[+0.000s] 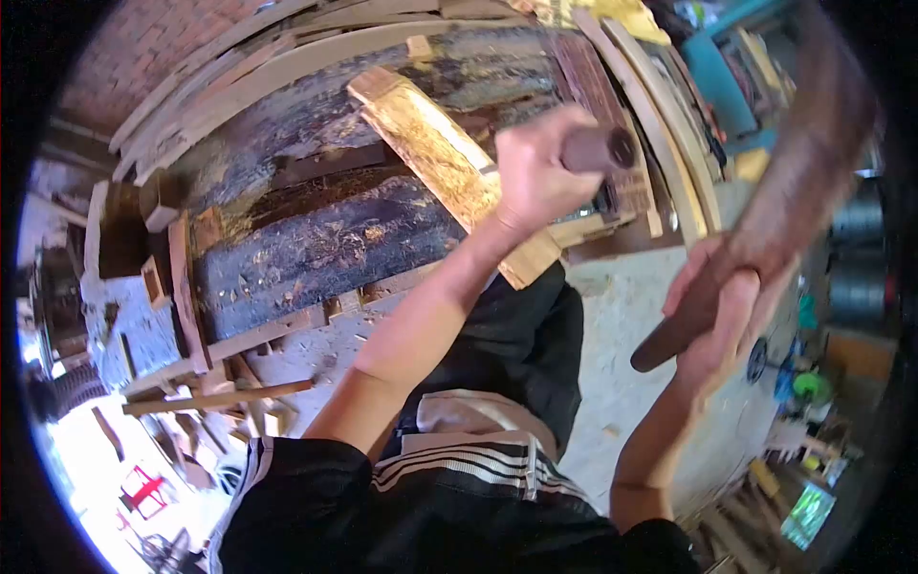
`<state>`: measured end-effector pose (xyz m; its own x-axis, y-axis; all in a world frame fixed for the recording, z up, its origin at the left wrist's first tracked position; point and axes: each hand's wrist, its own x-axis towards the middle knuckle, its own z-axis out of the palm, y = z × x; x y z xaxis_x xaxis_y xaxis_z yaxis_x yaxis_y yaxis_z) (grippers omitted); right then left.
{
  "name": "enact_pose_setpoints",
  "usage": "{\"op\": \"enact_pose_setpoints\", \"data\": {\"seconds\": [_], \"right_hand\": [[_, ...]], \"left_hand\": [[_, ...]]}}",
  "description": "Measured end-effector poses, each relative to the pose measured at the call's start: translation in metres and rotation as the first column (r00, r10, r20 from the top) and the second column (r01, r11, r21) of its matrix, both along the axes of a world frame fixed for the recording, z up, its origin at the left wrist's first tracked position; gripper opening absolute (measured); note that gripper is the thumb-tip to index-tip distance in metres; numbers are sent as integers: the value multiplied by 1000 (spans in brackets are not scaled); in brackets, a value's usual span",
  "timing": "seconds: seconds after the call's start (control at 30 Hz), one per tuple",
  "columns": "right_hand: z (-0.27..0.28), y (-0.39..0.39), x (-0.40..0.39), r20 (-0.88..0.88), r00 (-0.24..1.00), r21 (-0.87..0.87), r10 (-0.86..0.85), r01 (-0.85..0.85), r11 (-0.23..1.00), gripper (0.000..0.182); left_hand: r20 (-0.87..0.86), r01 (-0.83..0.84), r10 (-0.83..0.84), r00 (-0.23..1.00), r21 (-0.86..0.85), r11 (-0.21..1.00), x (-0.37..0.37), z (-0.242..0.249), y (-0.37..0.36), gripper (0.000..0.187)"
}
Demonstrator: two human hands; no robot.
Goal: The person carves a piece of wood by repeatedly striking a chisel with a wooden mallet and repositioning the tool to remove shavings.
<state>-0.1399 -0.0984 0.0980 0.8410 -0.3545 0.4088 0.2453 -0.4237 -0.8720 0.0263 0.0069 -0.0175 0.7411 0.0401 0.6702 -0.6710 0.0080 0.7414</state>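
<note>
My left hand [540, 172] is closed around the thick dark handle of a chisel [599, 149]. Its blade end is mostly hidden behind the hand, close to a pale timber beam [421, 139] whose upper face looks cut into. The beam lies slantwise across the workbench, its near end sticking out over the edge by my legs. Off to the right, my right hand [732, 311] grips a long brown wooden mallet [779, 206] near its narrow lower end. The mallet's thicker part is raised toward the upper right, apart from the chisel and blurred.
The dark, worn workbench [320, 268] carries wood chips and a small block [418, 46]. Long boards [660, 115] run along its right side, more along the back. A stick [220, 396] and offcuts are at lower left. Clutter stands right of the concrete floor [622, 287].
</note>
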Motion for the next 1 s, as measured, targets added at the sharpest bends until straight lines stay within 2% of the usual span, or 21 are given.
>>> {"op": "enact_pose_setpoints", "data": {"seconds": [0.03,0.07,0.17,0.2,0.23,0.3,0.33,0.37,0.47,0.5,0.53,0.6,0.63,0.67,0.7,0.77,0.87,1.0], "right_hand": [[5,-3,3,44,999,-28,17,-16,999,56],[5,-2,7,46,998,-44,49,-47,998,56],[-10,4,11,-286,955,-484,-75,-77,872,70],[-11,2,9,-307,949,-374,-72,-51,926,74],[-6,4,8,-311,948,-382,-61,-66,922,74],[2,18,4,-249,967,-161,-58,17,987,74],[-2,25,9,-109,992,-19,-67,66,998,74],[-5,25,11,-108,992,-13,-61,60,998,74],[-9,18,9,-315,945,-324,-89,-19,946,76],[-9,18,8,-334,942,-198,-35,-33,980,78],[-10,14,6,-320,946,-247,-52,-30,969,79],[-10,13,1,-309,948,-290,-76,-19,957,80],[-6,17,-1,-349,936,-133,-41,-6,991,80],[-4,19,-3,-379,926,26,-1,11,1000,80],[-8,18,-3,-375,927,28,-11,23,999,80],[-20,16,-1,-263,964,-15,-41,38,999,80],[-21,19,-3,-313,949,41,-30,45,998,78],[-25,19,0,-313,949,64,-16,38,997,75]], "left_hand": [[60,4,-5,998,12,1000,-1,-2,-3,22],[46,58,-60,997,41,997,-4,1,0,25],[6,23,-24,1000,29,999,-11,4,-1,23],[5,13,-13,1000,18,1000,-11,4,-2,23],[15,31,-31,999,35,999,-11,2,-1,24],[8,39,-39,999,61,997,-16,-3,3,24],[24,60,-62,998,87,994,-17,-4,4,25],[42,85,-90,995,114,990,-17,-3,5,27],[55,57,-63,996,100,993,-17,-6,5,32],[54,37,-41,998,70,997,-15,-7,4,31],[60,40,-44,997,66,997,-9,-5,6,31],[-31,117,-117,993,-10,993,1,-3,16,26],[-205,134,-142,969,-51,990,1,7,26,18],[-137,59,-76,988,-125,990,13,13,28,15],[-164,55,-96,982,-238,970,18,16,33,13],[-329,36,-169,929,-374,927,28,24,44,13],[-412,-38,-102,905,-318,947,33,26,50,14],[-328,-77,-11,945,-254,964,32,24,43,14]]}}
